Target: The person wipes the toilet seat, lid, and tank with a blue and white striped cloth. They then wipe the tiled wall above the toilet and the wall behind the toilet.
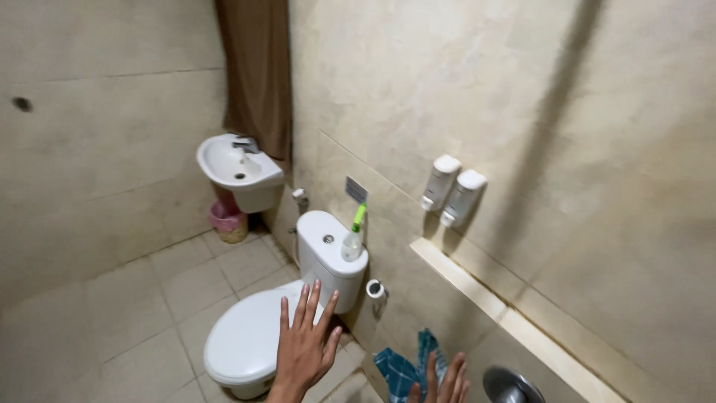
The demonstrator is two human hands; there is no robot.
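- Left hand (304, 351) spread open, empty, above the closed toilet lid (250, 336).
- Right hand (441, 382) open, touching a blue checked cloth (399, 368) (soft, light, likely easy to pinch anywhere).

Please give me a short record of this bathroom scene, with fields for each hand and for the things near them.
Place: tiled bathroom
Left hand: open, fingers spread, holds nothing, in front of the closed toilet lid
Right hand: open, low in view, over a blue checked cloth
On the cistern: spray bottle with green nozzle
Wall: two white dispensers, paper roll
Far corner: small sink, pink bin
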